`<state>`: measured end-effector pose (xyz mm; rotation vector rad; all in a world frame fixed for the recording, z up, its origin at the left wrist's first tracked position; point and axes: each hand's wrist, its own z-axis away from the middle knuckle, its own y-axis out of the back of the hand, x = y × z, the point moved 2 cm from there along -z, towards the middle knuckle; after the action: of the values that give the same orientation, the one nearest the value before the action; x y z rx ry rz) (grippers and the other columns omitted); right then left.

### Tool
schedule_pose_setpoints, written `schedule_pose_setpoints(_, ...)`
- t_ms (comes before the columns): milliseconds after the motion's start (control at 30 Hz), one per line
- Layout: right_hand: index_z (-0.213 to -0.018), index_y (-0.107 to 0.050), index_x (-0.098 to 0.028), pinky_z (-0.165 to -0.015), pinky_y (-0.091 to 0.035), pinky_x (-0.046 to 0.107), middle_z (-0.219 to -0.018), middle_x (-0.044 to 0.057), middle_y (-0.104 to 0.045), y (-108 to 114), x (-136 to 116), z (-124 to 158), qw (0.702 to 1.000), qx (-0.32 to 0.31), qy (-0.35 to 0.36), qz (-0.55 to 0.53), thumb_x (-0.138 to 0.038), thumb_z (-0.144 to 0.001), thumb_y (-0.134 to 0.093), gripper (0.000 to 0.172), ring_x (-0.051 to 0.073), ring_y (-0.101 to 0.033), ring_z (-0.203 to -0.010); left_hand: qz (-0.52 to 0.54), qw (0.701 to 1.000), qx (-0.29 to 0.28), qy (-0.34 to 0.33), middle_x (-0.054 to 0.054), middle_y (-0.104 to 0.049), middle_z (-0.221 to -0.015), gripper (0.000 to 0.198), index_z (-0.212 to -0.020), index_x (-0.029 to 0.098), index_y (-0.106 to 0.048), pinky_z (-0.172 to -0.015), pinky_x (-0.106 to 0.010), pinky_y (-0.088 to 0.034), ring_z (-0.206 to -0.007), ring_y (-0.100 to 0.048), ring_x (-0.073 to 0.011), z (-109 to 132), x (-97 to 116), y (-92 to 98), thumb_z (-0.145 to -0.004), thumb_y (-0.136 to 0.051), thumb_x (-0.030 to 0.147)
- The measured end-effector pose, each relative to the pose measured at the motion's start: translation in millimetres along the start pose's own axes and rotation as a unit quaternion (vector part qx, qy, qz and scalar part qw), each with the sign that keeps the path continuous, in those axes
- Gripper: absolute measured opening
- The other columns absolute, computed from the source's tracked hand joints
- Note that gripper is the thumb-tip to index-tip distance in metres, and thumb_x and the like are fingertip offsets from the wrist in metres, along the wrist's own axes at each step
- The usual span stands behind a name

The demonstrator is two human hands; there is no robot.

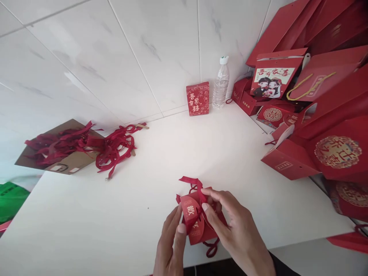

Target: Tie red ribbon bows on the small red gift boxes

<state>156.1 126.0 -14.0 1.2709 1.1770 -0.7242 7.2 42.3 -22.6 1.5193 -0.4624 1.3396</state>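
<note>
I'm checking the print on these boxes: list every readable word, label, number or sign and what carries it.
"吾有家囍": upright red box beside the bottle.
"吾有家喜": picture box, right.
"歡": nearest red box; its next character is partly covered.
Seemingly "乔迁之喜": round emblem, far right.
Too small or blurred: other gold print on red packaging, the yellow-corded bag's panel, marks on the cardboard box and green bag.
</note>
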Motion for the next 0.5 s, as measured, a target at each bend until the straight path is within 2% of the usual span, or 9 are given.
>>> schedule_pose_setpoints(67,-0.126,-0.061,-0.033,-0.078,-0.059,0.030,-0.098,0.001,-0.068,-1,0,2,1.000,0.006,0.006,0.008,-0.036,-0.101,-0.053,0.027,0.019,-0.067,-0.086,0.030,0.999,-0.010,0.026,-0.010,-0.070,-0.120,0.049,-0.126,0.026,-0.067,-0.085,-0.040,-0.058,-0.105,-0.067,-0.0287,0,2,-5.2,-0.091,-0.055,0.058)
schedule_pose_setpoints(133,-0.129,-0.060,-0.033,-0.079,-0.059,0.029,-0.101,0.001,-0.068,-1,-1,4,1.000,0.013,0.001,0.015,-0.035,-0.101,-0.053,0.029,0.019,-0.067,-0.088,0.044,0.998,-0.018,0.034,-0.009,-0.071,-0.113,0.051,-0.123,0.024,-0.066,-0.083,-0.036,-0.055,-0.097,-0.066,-0.0256,4,2,-2.3,-0.086,-0.061,0.058)
schedule_pose_setpoints(200,-0.129,-0.060,-0.032,-0.078,-0.059,0.028,-0.103,0.002,-0.068,-3,-1,6,1.000,0.020,-0.003,0.018,-0.035,-0.102,-0.052,0.029,0.019,-0.067,-0.091,0.018,0.999,-0.036,0.027,-0.005,-0.070,-0.092,0.040,-0.101,0.022,-0.070,-0.080,-0.032,-0.050,-0.086,-0.063,-0.0223,8,-2,5.4,-0.083,-0.064,0.058)
schedule_pose_setpoints(267,-0.127,-0.061,-0.030,-0.079,-0.059,0.028,-0.104,0.003,-0.067,-6,-3,10,1.000,0.027,-0.004,0.016,-0.035,-0.102,-0.051,0.028,0.019,-0.067,-0.092,-0.023,0.998,-0.058,0.014,-0.002,-0.062,-0.071,0.038,-0.073,0.022,-0.063,-0.073,-0.030,-0.046,-0.073,-0.057,-0.0193,10,-8,14.4,-0.085,-0.064,0.058)
schedule_pose_setpoints(300,-0.126,-0.061,-0.029,-0.080,-0.060,0.029,-0.104,0.004,-0.068,-8,-3,12,0.999,0.031,-0.005,0.013,-0.035,-0.102,-0.050,0.027,0.020,-0.067,-0.092,-0.039,0.997,-0.060,0.005,-0.001,-0.058,-0.066,0.041,-0.066,0.022,-0.058,-0.070,-0.029,-0.044,-0.069,-0.054,-0.0185,11,-11,19.0,-0.087,-0.061,0.057)
schedule_pose_setpoints(433,-0.120,-0.062,-0.027,-0.081,-0.060,0.028,-0.107,0.005,-0.068,-18,-6,24,0.999,0.044,-0.020,-0.001,-0.037,-0.102,-0.050,0.024,0.020,-0.068,-0.092,-0.072,0.994,-0.022,-0.076,-0.001,-0.056,-0.063,0.041,-0.063,0.023,-0.057,-0.070,-0.031,-0.043,-0.067,-0.051,-0.0193,6,-22,34.9,-0.093,-0.055,0.051)
schedule_pose_setpoints(500,-0.121,-0.062,-0.026,-0.082,-0.059,0.027,-0.109,0.005,-0.068,-21,-8,29,0.998,0.055,-0.019,0.003,-0.037,-0.102,-0.050,0.025,0.019,-0.068,-0.095,-0.087,0.990,0.023,-0.112,-0.003,-0.063,-0.074,0.033,-0.073,0.024,-0.063,-0.074,-0.032,-0.045,-0.075,-0.056,-0.0216,4,-26,42.2,-0.092,-0.056,0.051)
